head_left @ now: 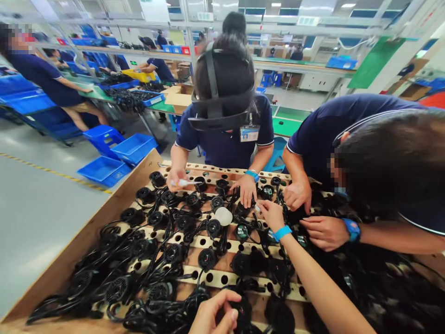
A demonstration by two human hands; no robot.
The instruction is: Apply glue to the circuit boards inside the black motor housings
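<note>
My right hand, with a blue wristband, reaches forward over the wooden rack. Its fingertips pinch a small white piece close to a co-worker's spread hand. My left hand is low at the front, fingers curled beside a round black unit; whether anything is inside them is hidden. Black round units with grilles, such as this one, sit in rows with black cables between them. A few have green circuit boards showing. A white round disc lies among them.
Opposite, a co-worker in a headset holds a white thin-tipped tool. At right another co-worker leans in, hands over the units. A wooden side wall bounds the left. Blue bins stand on the floor beyond it.
</note>
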